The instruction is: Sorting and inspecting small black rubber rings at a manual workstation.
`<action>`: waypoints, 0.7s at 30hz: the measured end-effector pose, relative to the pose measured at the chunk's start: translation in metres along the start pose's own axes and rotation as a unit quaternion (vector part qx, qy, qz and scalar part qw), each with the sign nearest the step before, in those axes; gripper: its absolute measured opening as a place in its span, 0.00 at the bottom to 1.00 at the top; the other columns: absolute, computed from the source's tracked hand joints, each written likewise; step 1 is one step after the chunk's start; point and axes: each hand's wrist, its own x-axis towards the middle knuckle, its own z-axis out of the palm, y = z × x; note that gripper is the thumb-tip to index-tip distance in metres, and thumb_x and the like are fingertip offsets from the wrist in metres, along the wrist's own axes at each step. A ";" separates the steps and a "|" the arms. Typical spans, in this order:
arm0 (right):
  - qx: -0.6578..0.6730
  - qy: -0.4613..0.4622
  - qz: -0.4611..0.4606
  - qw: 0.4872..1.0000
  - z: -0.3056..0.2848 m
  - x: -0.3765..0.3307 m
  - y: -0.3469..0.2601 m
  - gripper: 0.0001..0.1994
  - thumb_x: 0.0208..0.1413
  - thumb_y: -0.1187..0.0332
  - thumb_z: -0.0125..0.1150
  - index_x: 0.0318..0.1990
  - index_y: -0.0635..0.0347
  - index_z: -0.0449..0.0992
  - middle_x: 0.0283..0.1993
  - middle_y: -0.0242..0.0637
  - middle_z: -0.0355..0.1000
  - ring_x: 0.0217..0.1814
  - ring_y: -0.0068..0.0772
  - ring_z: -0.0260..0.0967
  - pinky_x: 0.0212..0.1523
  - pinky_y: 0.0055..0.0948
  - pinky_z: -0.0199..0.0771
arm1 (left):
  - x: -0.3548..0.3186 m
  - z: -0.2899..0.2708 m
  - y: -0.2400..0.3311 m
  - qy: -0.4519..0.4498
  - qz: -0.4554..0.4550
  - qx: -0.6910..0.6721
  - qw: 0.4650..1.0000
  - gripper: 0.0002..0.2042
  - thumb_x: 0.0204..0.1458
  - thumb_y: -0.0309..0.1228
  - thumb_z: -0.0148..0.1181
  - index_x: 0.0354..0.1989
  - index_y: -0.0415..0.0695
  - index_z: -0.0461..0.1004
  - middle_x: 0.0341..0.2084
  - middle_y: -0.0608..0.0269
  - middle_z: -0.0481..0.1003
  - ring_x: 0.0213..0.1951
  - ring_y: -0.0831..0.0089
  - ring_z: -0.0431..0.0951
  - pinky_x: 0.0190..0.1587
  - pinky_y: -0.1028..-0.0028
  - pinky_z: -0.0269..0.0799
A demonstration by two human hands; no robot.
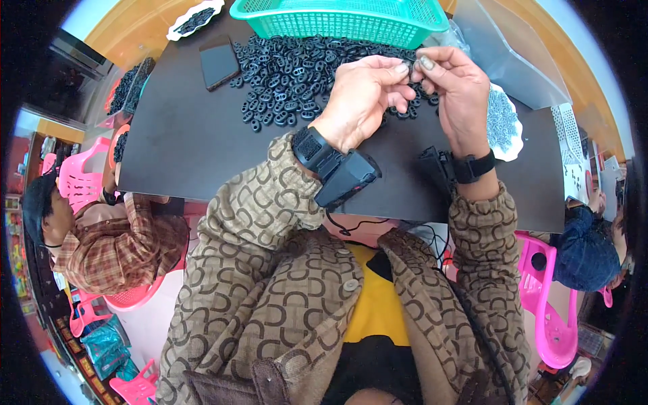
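Observation:
Over the right end of a pile of black two-hole oval plastic pieces [283, 84], my hands meet fingertip to fingertip. My left hand [361, 94] pinches with thumb and fingers, and my right hand [462, 91] pinches beside it. A small dark piece [411, 66] shows between the fingertips, mostly covered by them, so its exact kind is hidden. Each wrist carries a black strapped device. Just right of my right hand stands a white scallop-edged plate [516, 145] of tiny silvery parts, too small to tell apart.
A green plastic basket [337, 25] sits behind the pile. Left of it lie a dark phone [219, 64] and a white dish [174, 32] of black pieces. A translucent bin [516, 57] stands back right. People sit at either side; pink chairs [547, 310] flank the dark table [182, 128].

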 end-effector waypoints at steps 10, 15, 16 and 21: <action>-0.029 -0.010 0.036 0.999 -0.010 0.000 0.014 0.09 0.80 0.73 0.75 0.59 0.69 0.90 0.45 0.31 0.89 0.36 0.16 0.76 0.39 0.20 0.73 | 0.007 0.000 -0.005 -0.035 0.002 -0.008 0.999 0.07 0.80 0.22 0.68 0.56 0.29 0.83 0.42 0.48 0.88 0.36 0.61 0.92 0.33 0.66 0.88; -0.003 -0.009 0.056 0.998 -0.013 0.001 0.017 0.09 0.81 0.70 0.74 0.58 0.68 0.89 0.45 0.31 0.88 0.36 0.16 0.76 0.38 0.19 0.72 | 0.009 -0.001 -0.008 -0.026 0.013 -0.027 0.999 0.07 0.80 0.21 0.66 0.57 0.29 0.82 0.43 0.48 0.88 0.37 0.62 0.92 0.33 0.67 0.90; 0.004 -0.016 0.061 0.998 -0.015 0.000 0.019 0.09 0.82 0.69 0.74 0.57 0.67 0.89 0.46 0.31 0.88 0.36 0.16 0.76 0.38 0.19 0.72 | 0.007 0.000 -0.007 -0.025 0.013 -0.027 0.999 0.07 0.80 0.21 0.66 0.57 0.29 0.82 0.43 0.48 0.88 0.37 0.62 0.92 0.33 0.67 0.90; 0.035 -0.024 0.069 0.997 -0.005 -0.006 0.014 0.09 0.81 0.68 0.75 0.55 0.66 0.91 0.43 0.31 0.90 0.37 0.16 0.81 0.37 0.19 0.76 | 0.000 0.004 -0.005 -0.011 0.047 0.030 0.998 0.10 0.83 0.25 0.65 0.61 0.29 0.81 0.45 0.50 0.88 0.41 0.64 0.91 0.42 0.67 0.89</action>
